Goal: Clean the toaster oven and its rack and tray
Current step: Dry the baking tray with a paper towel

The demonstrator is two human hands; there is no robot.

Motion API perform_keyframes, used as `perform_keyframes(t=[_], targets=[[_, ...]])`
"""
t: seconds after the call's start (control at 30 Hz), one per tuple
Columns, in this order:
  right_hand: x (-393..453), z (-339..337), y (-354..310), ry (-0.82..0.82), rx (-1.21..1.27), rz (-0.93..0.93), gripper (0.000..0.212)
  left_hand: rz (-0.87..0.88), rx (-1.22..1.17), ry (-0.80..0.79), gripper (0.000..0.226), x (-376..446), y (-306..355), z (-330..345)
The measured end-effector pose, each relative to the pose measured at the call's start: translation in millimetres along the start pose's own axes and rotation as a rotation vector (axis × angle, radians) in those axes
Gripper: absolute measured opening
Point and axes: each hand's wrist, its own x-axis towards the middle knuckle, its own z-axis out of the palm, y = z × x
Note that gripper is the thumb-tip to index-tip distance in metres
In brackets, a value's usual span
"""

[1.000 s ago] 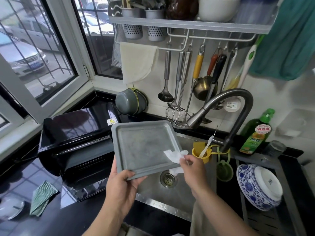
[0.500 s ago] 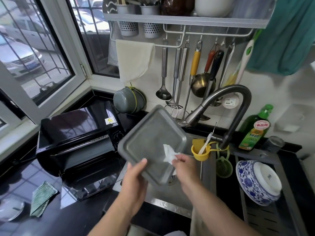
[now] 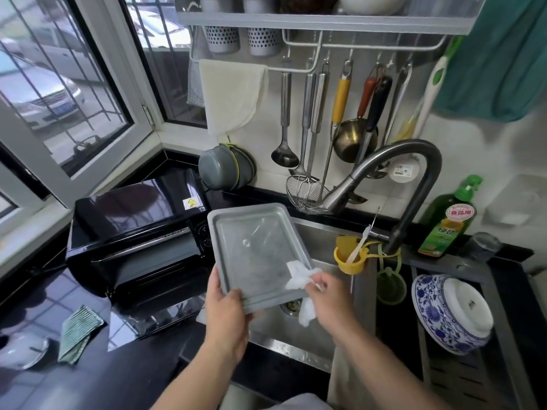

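Kitchen corner, black counter [image 3: 142,377] running under a barred window to a steel sink [image 3: 299,335]. Item one: grey tray [image 3: 251,250], held tilted above the sink's left edge, inner face toward me, wet streaks across it; its far corner stands near the faucet spout [image 3: 340,196] but apart from it. My left hand [image 3: 228,315] grips the tray's near edge, thumb curled over the rim, fingers underneath. My right hand [image 3: 328,300] pinches a white paper towel [image 3: 299,278] against the tray's near right corner, the towel's tail hanging over the drain. Item two: black toaster oven [image 3: 139,229] on the counter just left of the tray, door dropped open toward me, taking up the counter between oven and front edge; the rack I cannot make out inside. Left of the door lie a green striped cloth [image 3: 78,332] and a glass lid [image 3: 23,350]. Right of the tray, a yellow cup [image 3: 349,258] hangs on the faucet base, crowding the sink's right wall. Beyond it, a blue-and-white bowl [image 3: 450,315] is tipped on the drain rack, and a green soap bottle [image 3: 450,223] stands at the wall. Hanging ladles and a skimmer [image 3: 307,190] reach down just behind the tray's far edge. Open room is mainly over the basin, below and toward me.
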Motion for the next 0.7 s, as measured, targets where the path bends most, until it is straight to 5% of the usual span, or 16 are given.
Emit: perform_keyframes(t=[0.1, 0.2, 0.37, 0.47, 0.57, 0.7], targets=[[-11.3, 14.8, 17.9, 0.165, 0.395, 0.237, 0.015, 0.013, 0.068, 0.08, 0.078, -8.3, -23.5, 6.5], [-9.4, 27.0, 20.9, 0.124, 0.843, 0.51, 0.011, -0.058, 0.003, 0.041, 0.071, -14.0, -40.4, 16.0], [8.6, 4.6, 24.6, 0.032, 0.498, 0.326, 0.014, -0.2, -0.098, -0.055, 0.046, -24.9, -32.2, 13.9], [24.7, -31.8, 15.0, -0.167, 0.314, 0.097, 0.015, -0.181, -0.252, 0.066, 0.025, -18.5, -11.0, -11.4], [38.6, -49.6, 5.0, -0.314, 0.206, -0.009, 0.015, -0.189, -0.278, 0.117, 0.029, -14.7, 7.5, -48.2], [51.0, -27.0, 6.3, -0.183, 0.124, -0.017, 0.01, -0.227, -0.014, 0.013, 0.032, -39.4, 6.5, -60.8]])
